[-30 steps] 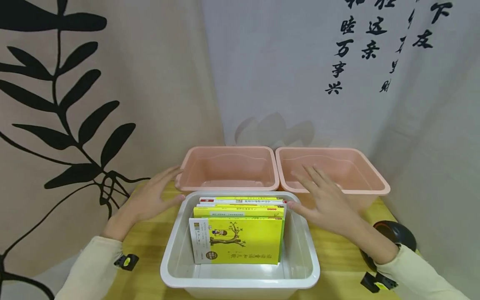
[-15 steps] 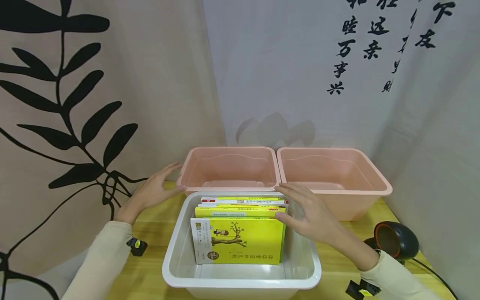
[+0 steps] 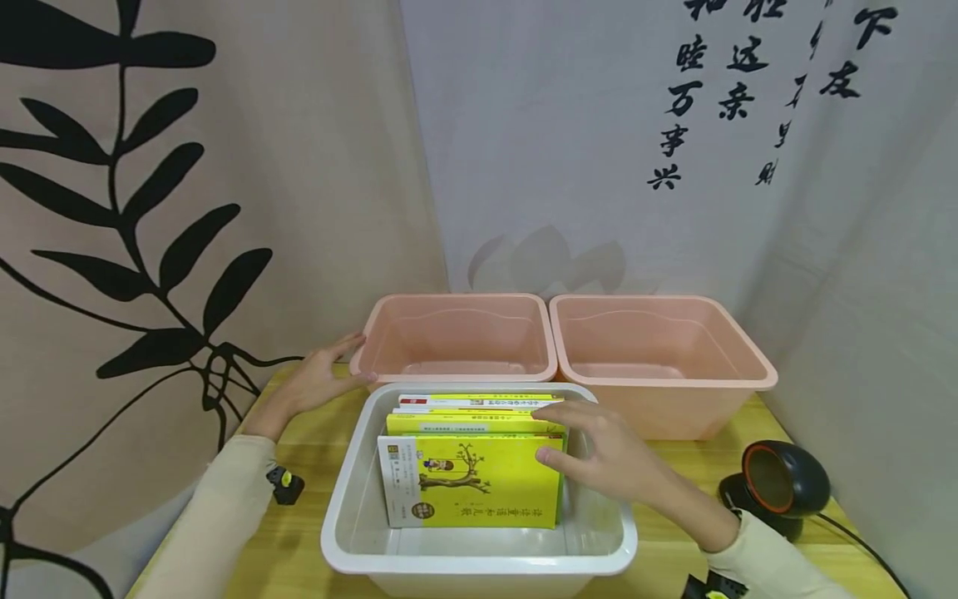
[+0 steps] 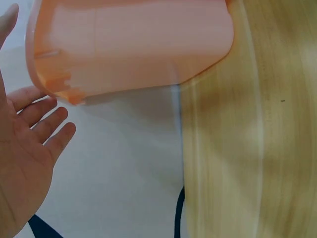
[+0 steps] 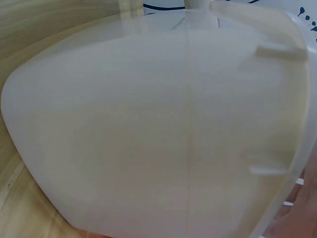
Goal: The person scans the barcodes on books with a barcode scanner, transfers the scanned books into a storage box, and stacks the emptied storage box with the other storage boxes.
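Note:
My left hand (image 3: 310,387) is at the left rim of the left pink bin (image 3: 451,377), fingers extended and fingertips right at the rim. In the left wrist view the palm of that hand (image 4: 27,153) shows beside the bin's end wall, its fingers relaxed. A white bin (image 3: 479,566) stands in front, holding a row of upright books, the front one a yellow book (image 3: 516,482) with a tree picture. Over the right end of the row my right hand (image 3: 599,453) reaches with thumb and fingers apart. The white bin's outer wall (image 5: 124,124) fills most of the right wrist view.
A second pink bin (image 3: 674,384) stands beside the first at the back. On the right of the wooden table (image 3: 666,566) sits a black rounded device (image 3: 786,478) with a cable. Printed curtains (image 3: 524,166) hang close behind the bins.
My right hand has moved left and down from above the right pink bin to the right end of the books. My left hand stays by the left pink bin while its forearm shifts right.

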The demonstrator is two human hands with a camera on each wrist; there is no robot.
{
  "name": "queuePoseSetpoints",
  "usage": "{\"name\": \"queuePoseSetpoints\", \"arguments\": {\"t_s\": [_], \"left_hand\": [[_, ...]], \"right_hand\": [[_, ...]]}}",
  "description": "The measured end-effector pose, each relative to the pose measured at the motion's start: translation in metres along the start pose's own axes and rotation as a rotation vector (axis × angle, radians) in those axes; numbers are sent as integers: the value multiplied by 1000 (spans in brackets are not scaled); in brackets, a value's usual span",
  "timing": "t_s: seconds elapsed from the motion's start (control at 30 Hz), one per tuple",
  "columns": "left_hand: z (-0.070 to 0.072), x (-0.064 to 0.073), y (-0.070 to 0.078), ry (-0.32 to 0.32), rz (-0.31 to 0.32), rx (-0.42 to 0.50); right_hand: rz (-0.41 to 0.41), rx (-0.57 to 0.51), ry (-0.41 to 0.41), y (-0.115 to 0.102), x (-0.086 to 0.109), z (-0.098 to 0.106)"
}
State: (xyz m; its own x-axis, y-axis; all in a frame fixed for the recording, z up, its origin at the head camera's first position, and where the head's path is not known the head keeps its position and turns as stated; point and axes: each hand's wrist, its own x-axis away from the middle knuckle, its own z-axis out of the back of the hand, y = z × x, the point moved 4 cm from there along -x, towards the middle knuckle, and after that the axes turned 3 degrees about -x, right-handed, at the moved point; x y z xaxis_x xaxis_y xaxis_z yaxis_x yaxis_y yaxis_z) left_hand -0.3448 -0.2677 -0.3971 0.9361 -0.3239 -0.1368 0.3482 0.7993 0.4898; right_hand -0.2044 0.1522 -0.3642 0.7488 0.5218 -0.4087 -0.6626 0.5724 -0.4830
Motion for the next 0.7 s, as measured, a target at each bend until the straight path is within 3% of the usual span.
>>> {"name": "queuePoseSetpoints", "arguments": {"t_s": [0.47,0.7], "left_hand": [[-2,-2,-1,9,6,-5],[-2,-2,-3,12,5,-1]], "right_hand": [[-45,41,-86,7,-6,-10],[-52,-10,-143,10,-11,-17]]}}
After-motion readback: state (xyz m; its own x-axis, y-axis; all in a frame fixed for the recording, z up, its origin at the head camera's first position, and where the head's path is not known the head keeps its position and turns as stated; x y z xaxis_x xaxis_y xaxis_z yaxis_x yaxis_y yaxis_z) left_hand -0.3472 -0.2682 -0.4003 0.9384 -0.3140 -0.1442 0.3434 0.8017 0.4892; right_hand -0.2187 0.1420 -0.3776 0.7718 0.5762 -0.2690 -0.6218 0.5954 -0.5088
